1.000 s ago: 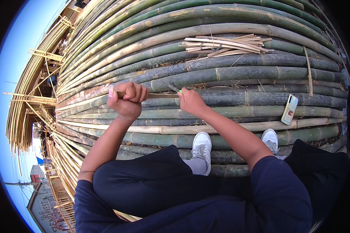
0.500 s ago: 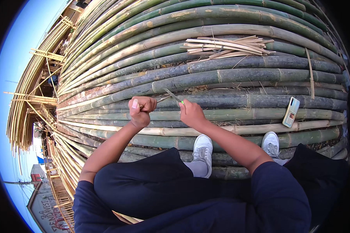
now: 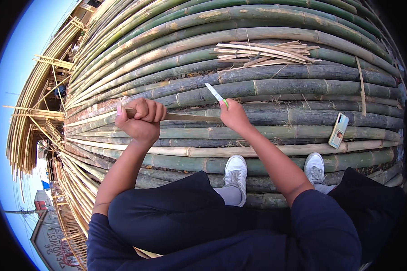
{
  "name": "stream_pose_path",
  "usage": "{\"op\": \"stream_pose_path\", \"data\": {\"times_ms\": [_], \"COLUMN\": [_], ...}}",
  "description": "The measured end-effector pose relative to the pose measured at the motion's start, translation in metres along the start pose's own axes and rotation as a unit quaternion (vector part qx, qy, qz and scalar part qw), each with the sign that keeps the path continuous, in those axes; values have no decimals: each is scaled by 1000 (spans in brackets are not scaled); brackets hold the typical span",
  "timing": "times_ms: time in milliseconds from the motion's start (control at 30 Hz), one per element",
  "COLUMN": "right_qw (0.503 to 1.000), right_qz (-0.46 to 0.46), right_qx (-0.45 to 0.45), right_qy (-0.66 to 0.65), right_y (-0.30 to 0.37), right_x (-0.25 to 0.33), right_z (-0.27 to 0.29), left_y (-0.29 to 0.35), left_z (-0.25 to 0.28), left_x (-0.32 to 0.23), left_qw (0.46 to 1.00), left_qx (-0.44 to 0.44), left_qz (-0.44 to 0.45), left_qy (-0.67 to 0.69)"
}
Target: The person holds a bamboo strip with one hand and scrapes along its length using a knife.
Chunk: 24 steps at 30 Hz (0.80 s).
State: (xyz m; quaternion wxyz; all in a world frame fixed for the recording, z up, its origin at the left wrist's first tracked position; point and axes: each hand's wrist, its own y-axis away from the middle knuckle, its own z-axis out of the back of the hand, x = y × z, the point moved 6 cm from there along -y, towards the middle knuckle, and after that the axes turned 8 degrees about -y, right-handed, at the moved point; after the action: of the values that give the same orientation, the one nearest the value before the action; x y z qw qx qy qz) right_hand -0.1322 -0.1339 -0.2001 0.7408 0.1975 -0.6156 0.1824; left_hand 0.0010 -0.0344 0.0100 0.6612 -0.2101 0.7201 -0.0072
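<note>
Over bamboo poles (image 3: 203,35), we clench our left hand (image 3: 144,118) around a thin strip (image 3: 190,117) running crosswise to our right hand (image 3: 234,116). This one, closed too, grips a knife (image 3: 215,93), blade pointing away and leftward.

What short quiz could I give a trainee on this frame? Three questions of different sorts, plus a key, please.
1. Which hand holds the knife?
2. True or false: the phone rests on the bamboo poles.
3. Fill in: the left hand is closed around a long, thin, brown ____.

Key:
1. The right hand.
2. True.
3. Strip.
</note>
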Motion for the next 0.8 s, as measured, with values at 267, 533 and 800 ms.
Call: {"op": "stream_pose_path", "data": {"times_ms": [267, 533, 800], "right_qw": [992, 987, 987], "right_qz": [105, 128, 127], "right_qx": [40, 98, 73], "right_qy": [-50, -5, 60], "right_y": [25, 38, 53], "right_x": [111, 76, 90], "right_z": [12, -38, -27], "left_y": [2, -4, -3], "left_z": [-10, -6, -16], "left_x": [3, 4, 6], "left_qw": [999, 1000, 1000], "left_qx": [30, -6, 23], "left_qz": [-11, -3, -2], "left_qy": [-31, -12, -10]}}
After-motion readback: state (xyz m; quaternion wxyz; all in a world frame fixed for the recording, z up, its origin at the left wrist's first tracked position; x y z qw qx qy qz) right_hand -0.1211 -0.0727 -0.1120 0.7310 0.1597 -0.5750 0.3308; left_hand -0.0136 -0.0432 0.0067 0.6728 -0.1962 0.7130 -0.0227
